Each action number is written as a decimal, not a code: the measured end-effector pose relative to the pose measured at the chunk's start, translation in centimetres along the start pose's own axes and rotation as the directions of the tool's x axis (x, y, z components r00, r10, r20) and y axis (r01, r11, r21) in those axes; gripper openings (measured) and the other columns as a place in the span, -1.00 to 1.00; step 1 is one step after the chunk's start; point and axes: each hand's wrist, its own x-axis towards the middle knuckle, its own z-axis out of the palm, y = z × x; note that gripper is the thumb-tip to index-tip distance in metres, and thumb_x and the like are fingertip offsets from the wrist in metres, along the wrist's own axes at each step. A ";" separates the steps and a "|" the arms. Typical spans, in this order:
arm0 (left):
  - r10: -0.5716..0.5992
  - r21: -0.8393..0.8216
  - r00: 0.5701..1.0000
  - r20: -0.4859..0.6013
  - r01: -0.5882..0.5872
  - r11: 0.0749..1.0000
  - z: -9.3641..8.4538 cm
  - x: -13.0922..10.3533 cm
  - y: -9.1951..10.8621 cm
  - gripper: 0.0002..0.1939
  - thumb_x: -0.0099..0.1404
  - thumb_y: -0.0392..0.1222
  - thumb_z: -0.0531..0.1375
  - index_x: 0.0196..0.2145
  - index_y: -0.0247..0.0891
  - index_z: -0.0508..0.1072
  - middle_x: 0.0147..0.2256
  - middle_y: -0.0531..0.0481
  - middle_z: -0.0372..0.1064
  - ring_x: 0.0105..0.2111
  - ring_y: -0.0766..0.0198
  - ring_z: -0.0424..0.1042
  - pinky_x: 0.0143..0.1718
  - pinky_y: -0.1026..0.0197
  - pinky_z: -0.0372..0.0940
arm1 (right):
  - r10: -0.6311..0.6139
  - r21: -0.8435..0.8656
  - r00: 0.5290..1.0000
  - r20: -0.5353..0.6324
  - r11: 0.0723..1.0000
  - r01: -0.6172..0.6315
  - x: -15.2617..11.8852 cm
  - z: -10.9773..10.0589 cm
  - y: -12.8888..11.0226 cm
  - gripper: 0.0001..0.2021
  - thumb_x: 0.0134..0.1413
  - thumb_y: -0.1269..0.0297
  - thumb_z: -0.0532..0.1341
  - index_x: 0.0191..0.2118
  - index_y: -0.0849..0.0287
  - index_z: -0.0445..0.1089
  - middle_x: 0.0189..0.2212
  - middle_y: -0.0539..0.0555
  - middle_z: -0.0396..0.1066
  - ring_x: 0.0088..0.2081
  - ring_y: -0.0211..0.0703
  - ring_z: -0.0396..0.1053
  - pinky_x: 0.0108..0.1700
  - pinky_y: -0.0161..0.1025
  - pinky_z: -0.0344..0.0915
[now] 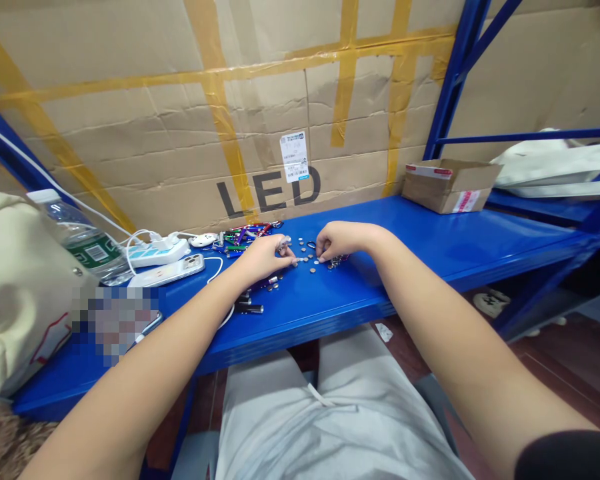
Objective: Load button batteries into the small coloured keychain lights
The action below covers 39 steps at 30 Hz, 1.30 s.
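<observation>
My left hand (pixel 266 257) is closed over the blue shelf (pixel 365 287), with a small shiny silver piece (pixel 283 244) held between its fingers; its exact kind is hard to make out. The fingertips reach down to small round silver discs like button cells (pixel 313 271), several of them scattered on the shelf. Opposite, my right hand (pixel 344 239) pinches at one such disc (pixel 321 260) on the surface. Under and beside that palm lies a cluster of small metal parts (pixel 337 261). Slim coloured metal tubes (pixel 245 235) are heaped behind my left hand, and black tubes (pixel 249 308) lie in front of it.
On the left stand a cream bag (pixel 25 287), a bottle (pixel 87 237), a power strip (pixel 160 252) and a white phone (pixel 170 270) with cables. A large taped carton (pixel 260 133) backs the shelf. An open small box (pixel 453 187) sits at right, near a blue post (pixel 453 87).
</observation>
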 end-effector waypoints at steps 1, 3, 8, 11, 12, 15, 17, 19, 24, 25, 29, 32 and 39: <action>0.004 0.007 1.000 -0.016 -0.004 1.000 -0.1 0.0 -0.1 -0.85 0.19 -0.22 0.24 -0.48 -0.23 0.33 -0.35 0.04 0.55 -0.35 0.23 0.46 -0.34 0.23 0.22 | -0.006 0.007 1.000 -0.006 1.000 0.006 0.0 0.0 0.1 -0.75 -0.04 0.24 0.30 -0.20 0.16 0.55 -0.31 0.03 0.55 -0.34 -0.20 0.42 -0.35 -0.33 0.23; 0.009 0.029 0.998 -0.057 -0.007 1.000 -0.2 0.0 -0.2 -0.82 0.20 -0.18 0.23 -0.49 -0.23 0.32 -0.36 0.02 0.53 -0.36 0.22 0.44 -0.36 0.21 0.20 | -0.023 0.021 1.000 -0.014 1.000 0.024 0.0 -0.1 0.3 -0.74 -0.04 0.24 0.30 -0.18 0.15 0.55 -0.30 0.02 0.55 -0.33 -0.20 0.43 -0.34 -0.33 0.24; 0.027 0.053 0.991 -0.134 -0.020 0.998 -0.4 0.0 -0.9 -0.73 0.21 -0.10 0.22 -0.54 -0.22 0.24 -0.39 0.00 0.47 -0.38 0.22 0.41 -0.36 0.20 0.18 | 0.003 0.005 0.999 -0.034 1.000 -0.003 -0.1 -0.2 0.7 -0.77 -0.04 0.28 0.30 -0.20 0.15 0.55 -0.25 0.02 0.55 -0.29 -0.18 0.44 -0.30 -0.32 0.26; 0.022 0.054 0.988 -0.150 -0.014 0.998 -0.5 -0.1 -1.1 -0.73 0.24 -0.09 0.20 -0.53 -0.22 0.25 -0.41 0.01 0.45 -0.38 0.22 0.40 -0.33 0.19 0.18 | 0.026 0.003 0.999 -0.033 1.000 -0.026 -0.2 -0.4 1.1 -0.76 -0.03 0.31 0.29 -0.18 0.15 0.54 -0.24 0.02 0.55 -0.28 -0.18 0.45 -0.30 -0.32 0.27; 0.019 0.055 0.988 -0.151 -0.010 0.998 -0.5 -0.1 -1.2 -0.73 0.24 -0.09 0.19 -0.53 -0.22 0.26 -0.41 0.01 0.44 -0.38 0.22 0.40 -0.32 0.18 0.19 | 0.028 0.005 0.999 -0.036 1.000 -0.028 -0.2 -0.4 1.2 -0.76 -0.02 0.31 0.29 -0.17 0.15 0.54 -0.23 0.02 0.55 -0.28 -0.18 0.45 -0.30 -0.33 0.28; 0.013 0.060 0.990 -0.144 -0.004 0.998 -0.6 -0.1 -1.3 -0.73 0.25 -0.09 0.18 -0.53 -0.22 0.24 -0.40 0.00 0.45 -0.35 0.19 0.41 -0.30 0.17 0.19 | 0.038 0.002 0.998 -0.052 0.999 -0.038 -0.3 -0.5 1.4 -0.76 -0.01 0.30 0.29 -0.16 0.15 0.54 -0.21 0.02 0.55 -0.29 -0.18 0.45 -0.33 -0.33 0.28; 0.013 0.063 0.991 -0.136 -0.005 0.998 -0.6 -0.1 -1.3 -0.72 0.25 -0.09 0.17 -0.53 -0.21 0.22 -0.39 -0.01 0.45 -0.34 0.19 0.41 -0.29 0.16 0.19 | 0.040 -0.005 0.998 -0.043 0.999 -0.040 -0.2 -0.4 1.5 -0.77 -0.01 0.29 0.29 -0.18 0.14 0.54 -0.23 0.02 0.55 -0.29 -0.18 0.45 -0.32 -0.33 0.27; 0.013 0.066 0.991 -0.132 -0.005 0.998 -0.6 -0.1 -1.3 -0.72 0.25 -0.08 0.17 -0.53 -0.21 0.22 -0.40 0.00 0.44 -0.35 0.19 0.41 -0.30 0.16 0.19 | 0.036 -0.009 0.999 -0.022 0.999 -0.036 -0.1 -0.3 1.4 -0.79 -0.01 0.29 0.29 -0.21 0.14 0.54 -0.25 0.01 0.55 -0.27 -0.18 0.45 -0.31 -0.33 0.27; 0.015 0.060 0.992 -0.125 -0.008 0.998 -0.5 -0.1 -1.2 -0.71 0.24 -0.06 0.17 -0.54 -0.20 0.21 -0.41 0.00 0.43 -0.35 0.18 0.40 -0.31 0.17 0.19 | 0.028 -0.025 1.000 -0.006 0.999 -0.028 0.2 0.0 1.0 -0.78 -0.03 0.28 0.29 -0.21 0.15 0.54 -0.24 0.02 0.55 -0.25 -0.17 0.45 -0.29 -0.33 0.26; 0.016 0.063 0.992 -0.123 -0.009 0.998 -0.5 -0.1 -1.2 -0.71 0.24 -0.06 0.17 -0.54 -0.20 0.21 -0.41 0.01 0.43 -0.36 0.18 0.40 -0.31 0.17 0.19 | 0.021 -0.021 1.000 -0.005 1.000 -0.021 0.2 0.0 0.9 -0.78 -0.03 0.28 0.29 -0.20 0.15 0.54 -0.24 0.02 0.55 -0.26 -0.17 0.44 -0.30 -0.33 0.26; 0.009 0.087 0.994 -0.112 0.000 0.996 -0.5 0.0 -1.0 -0.71 0.24 -0.06 0.18 -0.53 -0.20 0.21 -0.44 0.03 0.40 -0.39 0.20 0.37 -0.34 0.18 0.17 | 0.000 0.006 1.000 0.010 1.000 0.000 0.4 0.2 0.3 -0.77 -0.02 0.25 0.28 -0.20 0.16 0.53 -0.29 0.03 0.55 -0.31 -0.19 0.43 -0.36 -0.33 0.23; 0.008 0.100 0.995 -0.100 0.002 0.995 -0.5 -0.1 -1.0 -0.71 0.24 -0.05 0.18 -0.53 -0.20 0.20 -0.45 0.04 0.38 -0.41 0.21 0.36 -0.35 0.18 0.16 | -0.016 0.019 1.000 0.024 1.000 0.015 0.6 0.3 0.1 -0.76 -0.01 0.20 0.28 -0.21 0.16 0.52 -0.32 0.04 0.54 -0.36 -0.20 0.41 -0.40 -0.33 0.21; 0.011 0.087 0.995 -0.096 -0.002 0.996 -0.4 -0.1 -1.1 -0.73 0.23 -0.03 0.17 -0.51 -0.20 0.25 -0.45 0.02 0.39 -0.40 0.18 0.37 -0.35 0.18 0.19 | -0.100 0.068 0.992 -0.074 0.992 0.105 1.0 1.0 -0.7 -0.83 -0.05 0.27 0.30 -0.28 0.18 0.50 -0.34 0.04 0.53 -0.39 -0.23 0.40 -0.38 -0.33 0.21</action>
